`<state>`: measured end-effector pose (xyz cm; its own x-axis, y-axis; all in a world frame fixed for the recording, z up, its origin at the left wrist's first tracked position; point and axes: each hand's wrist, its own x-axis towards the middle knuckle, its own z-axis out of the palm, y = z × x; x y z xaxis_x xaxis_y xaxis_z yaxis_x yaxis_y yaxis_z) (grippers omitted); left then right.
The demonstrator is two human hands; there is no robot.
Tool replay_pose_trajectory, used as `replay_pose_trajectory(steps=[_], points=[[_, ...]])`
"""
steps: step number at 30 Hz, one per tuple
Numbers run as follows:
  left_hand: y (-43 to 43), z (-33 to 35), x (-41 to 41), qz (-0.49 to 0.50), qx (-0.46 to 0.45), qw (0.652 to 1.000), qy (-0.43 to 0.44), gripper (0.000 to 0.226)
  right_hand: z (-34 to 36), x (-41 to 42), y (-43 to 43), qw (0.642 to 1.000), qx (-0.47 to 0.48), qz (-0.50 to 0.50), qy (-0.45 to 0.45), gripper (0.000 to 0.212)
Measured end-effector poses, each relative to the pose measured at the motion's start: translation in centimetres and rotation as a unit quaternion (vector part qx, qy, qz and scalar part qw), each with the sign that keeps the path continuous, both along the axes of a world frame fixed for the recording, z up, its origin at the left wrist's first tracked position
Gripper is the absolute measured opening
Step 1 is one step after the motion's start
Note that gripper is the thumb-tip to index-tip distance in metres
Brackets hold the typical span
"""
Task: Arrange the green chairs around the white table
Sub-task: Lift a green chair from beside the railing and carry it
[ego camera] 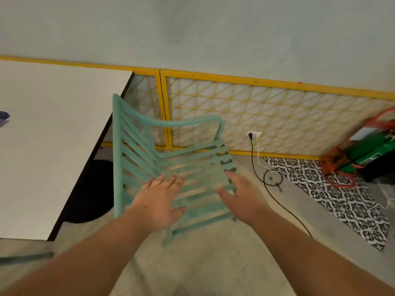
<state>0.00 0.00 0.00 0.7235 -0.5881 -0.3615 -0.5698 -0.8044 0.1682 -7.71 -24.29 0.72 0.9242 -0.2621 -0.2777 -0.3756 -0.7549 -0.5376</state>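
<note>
A green slatted chair [136, 146] stands beside the right edge of the white table [53, 135], its back toward the table and its seat facing right. My left hand [159, 201] hovers over the near part of the seat with fingers spread and straight. My right hand [241, 195] is over the seat's right front edge, fingers loosely extended, thumb apart. Neither hand grips the chair. Part of a second green chair [25, 258] shows at the lower left edge.
A yellow-framed lattice panel [256, 112] runs along the wall behind the chair. A black cable [265, 180] hangs from a wall socket [254, 134] and trails over the floor. An orange and green machine [363, 150] stands at right on patterned tiles [342, 201].
</note>
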Motion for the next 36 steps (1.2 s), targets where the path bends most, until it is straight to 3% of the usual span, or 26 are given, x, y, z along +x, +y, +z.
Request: replay_pose_trajectory(steps=[7, 10, 13, 19, 36], points=[[-2.0, -10.0, 0.1, 0.026, 0.16, 0.985, 0.052, 0.078, -10.2, 1.6, 0.0, 0.998, 0.016, -0.011, 0.066, 0.059], [-2.5, -13.5, 0.2, 0.049, 0.212, 0.972, 0.086, 0.06, -15.0, 2.8, 0.8, 0.993, 0.024, 0.024, 0.112, 0.048], [-3.1, -15.7, 0.7, 0.05, 0.212, 0.973, 0.079, 0.044, -19.3, 4.0, 1.6, 0.989, 0.017, 0.055, 0.139, 0.044], [-3.2, -16.8, 0.7, 0.058, 0.218, 0.973, 0.044, 0.04, -22.8, 5.4, 3.6, 0.976, -0.061, 0.117, 0.171, 0.048], [-5.1, -16.4, -0.6, 0.085, 0.207, 0.974, 0.042, 0.037, -22.8, 5.3, 0.5, 0.968, -0.031, 0.182, 0.171, 0.042]])
